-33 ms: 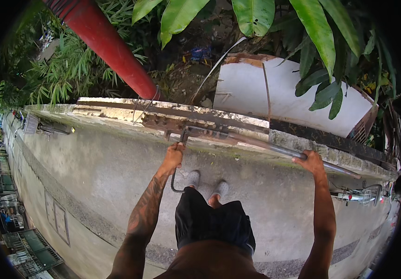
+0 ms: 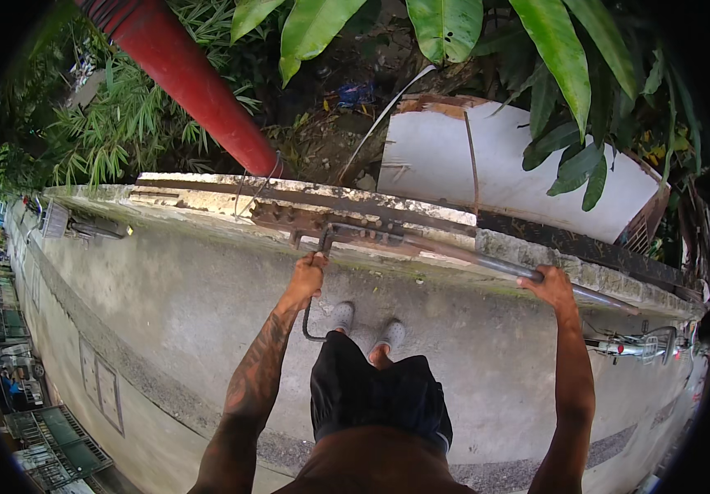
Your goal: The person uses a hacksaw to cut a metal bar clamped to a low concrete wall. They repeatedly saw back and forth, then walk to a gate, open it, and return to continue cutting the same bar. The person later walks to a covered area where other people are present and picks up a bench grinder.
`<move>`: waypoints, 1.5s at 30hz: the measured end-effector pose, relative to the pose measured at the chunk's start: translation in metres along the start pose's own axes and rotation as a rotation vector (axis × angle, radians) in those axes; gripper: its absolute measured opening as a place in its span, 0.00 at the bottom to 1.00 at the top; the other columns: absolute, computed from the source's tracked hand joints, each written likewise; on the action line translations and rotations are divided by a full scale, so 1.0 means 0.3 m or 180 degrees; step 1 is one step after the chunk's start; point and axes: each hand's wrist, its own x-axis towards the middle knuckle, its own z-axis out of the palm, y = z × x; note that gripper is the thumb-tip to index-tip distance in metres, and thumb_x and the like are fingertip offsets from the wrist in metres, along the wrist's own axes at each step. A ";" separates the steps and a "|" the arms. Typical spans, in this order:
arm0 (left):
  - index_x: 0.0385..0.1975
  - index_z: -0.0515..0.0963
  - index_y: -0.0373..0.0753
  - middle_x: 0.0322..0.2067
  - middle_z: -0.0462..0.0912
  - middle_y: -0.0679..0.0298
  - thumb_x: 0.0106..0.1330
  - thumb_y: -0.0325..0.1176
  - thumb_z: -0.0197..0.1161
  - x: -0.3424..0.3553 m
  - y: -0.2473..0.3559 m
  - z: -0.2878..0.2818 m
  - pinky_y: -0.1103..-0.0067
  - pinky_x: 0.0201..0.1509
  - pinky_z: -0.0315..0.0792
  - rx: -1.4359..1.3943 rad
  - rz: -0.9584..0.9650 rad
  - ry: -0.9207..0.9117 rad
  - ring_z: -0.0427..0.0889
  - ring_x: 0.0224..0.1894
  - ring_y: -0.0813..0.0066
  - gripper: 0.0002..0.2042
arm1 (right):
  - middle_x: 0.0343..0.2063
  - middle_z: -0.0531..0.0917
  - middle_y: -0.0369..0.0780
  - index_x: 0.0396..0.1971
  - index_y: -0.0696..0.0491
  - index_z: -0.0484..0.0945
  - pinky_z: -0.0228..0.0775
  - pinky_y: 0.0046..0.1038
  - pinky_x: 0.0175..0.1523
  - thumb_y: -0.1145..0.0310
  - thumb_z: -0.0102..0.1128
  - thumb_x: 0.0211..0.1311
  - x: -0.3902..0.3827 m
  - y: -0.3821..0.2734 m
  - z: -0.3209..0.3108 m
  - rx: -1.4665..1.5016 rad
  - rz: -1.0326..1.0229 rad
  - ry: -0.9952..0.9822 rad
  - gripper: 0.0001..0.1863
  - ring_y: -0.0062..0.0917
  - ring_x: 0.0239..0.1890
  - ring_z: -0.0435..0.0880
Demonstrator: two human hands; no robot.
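Observation:
My left hand (image 2: 305,278) is closed around a bent ribbed steel bar (image 2: 305,319) at the wall's near edge. Below the fist the bar hangs down and hooks toward my knee; its upper part turns along the wall top. My right hand (image 2: 548,288) grips a long metal pipe (image 2: 487,262) that slants along the wall toward the right. The pipe's left end meets a rusty metal plate with short pegs (image 2: 289,219) fixed on the wall top. How bar and pipe join there is hard to make out.
The low concrete wall (image 2: 198,196) crosses in front of me. Behind it stand a red post (image 2: 198,90), a white board (image 2: 429,156) and leafy plants (image 2: 561,62). A bicycle (image 2: 639,346) is at right on the concrete ground (image 2: 207,288); a barred gate (image 2: 63,440) is lower left.

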 end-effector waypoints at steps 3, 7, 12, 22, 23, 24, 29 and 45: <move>0.37 0.73 0.42 0.14 0.55 0.77 0.79 0.44 0.49 0.016 0.003 0.007 0.81 0.15 0.46 -0.0040 0.0032 0.0046 0.52 0.14 0.87 0.14 | 0.32 0.88 0.50 0.36 0.55 0.86 0.77 0.45 0.51 0.28 0.70 0.42 0.028 -0.001 0.017 0.0172 -0.0056 0.0201 0.40 0.47 0.41 0.87; 0.36 0.73 0.42 0.14 0.55 0.77 0.78 0.45 0.50 0.028 -0.004 -0.001 0.81 0.15 0.45 -0.0295 -0.0075 -0.0024 0.51 0.14 0.86 0.14 | 0.31 0.88 0.49 0.37 0.54 0.87 0.77 0.44 0.51 0.27 0.69 0.41 0.060 -0.024 0.037 0.0168 -0.0060 0.0273 0.42 0.47 0.40 0.87; 0.37 0.73 0.41 0.15 0.55 0.77 0.79 0.45 0.48 0.010 0.013 0.014 0.82 0.15 0.46 -0.0112 -0.0026 0.0089 0.51 0.14 0.86 0.14 | 0.30 0.88 0.48 0.36 0.53 0.87 0.77 0.44 0.51 0.26 0.69 0.40 0.063 -0.030 0.035 0.0169 -0.0022 0.0288 0.42 0.46 0.40 0.87; 0.35 0.72 0.42 0.15 0.55 0.78 0.79 0.44 0.48 0.014 0.001 0.014 0.81 0.15 0.46 -0.0037 0.0046 0.0128 0.51 0.14 0.87 0.14 | 0.28 0.88 0.49 0.37 0.54 0.87 0.78 0.44 0.50 0.28 0.72 0.38 0.071 -0.026 0.044 0.0235 -0.0017 0.0392 0.41 0.46 0.38 0.88; 0.35 0.72 0.42 0.15 0.55 0.78 0.79 0.44 0.48 0.012 0.001 0.015 0.81 0.15 0.46 -0.0066 0.0031 0.0117 0.51 0.14 0.87 0.14 | 0.28 0.87 0.49 0.37 0.54 0.87 0.78 0.43 0.50 0.29 0.73 0.38 0.067 -0.027 0.044 0.0249 -0.0001 0.0377 0.41 0.46 0.38 0.88; 0.35 0.72 0.43 0.15 0.56 0.78 0.79 0.44 0.48 0.010 0.002 0.016 0.81 0.15 0.46 -0.0095 0.0017 0.0106 0.51 0.14 0.87 0.13 | 0.28 0.88 0.49 0.37 0.54 0.87 0.78 0.43 0.50 0.29 0.73 0.38 0.066 -0.027 0.045 0.0256 -0.0006 0.0410 0.41 0.46 0.38 0.88; 0.35 0.72 0.43 0.15 0.56 0.77 0.79 0.44 0.47 0.008 0.010 0.019 0.81 0.15 0.47 -0.0084 -0.0040 0.0159 0.52 0.14 0.87 0.13 | 0.29 0.88 0.49 0.37 0.54 0.87 0.78 0.43 0.51 0.29 0.73 0.37 0.059 -0.042 0.029 0.0334 0.0056 0.0295 0.41 0.45 0.38 0.88; 0.36 0.74 0.41 0.15 0.61 0.75 0.78 0.43 0.49 0.019 -0.011 0.025 0.81 0.14 0.53 0.0046 0.0113 0.0271 0.57 0.14 0.85 0.14 | 0.33 0.88 0.49 0.39 0.55 0.88 0.77 0.43 0.53 0.29 0.74 0.36 0.053 -0.062 0.026 0.0313 0.0143 0.0277 0.42 0.45 0.42 0.88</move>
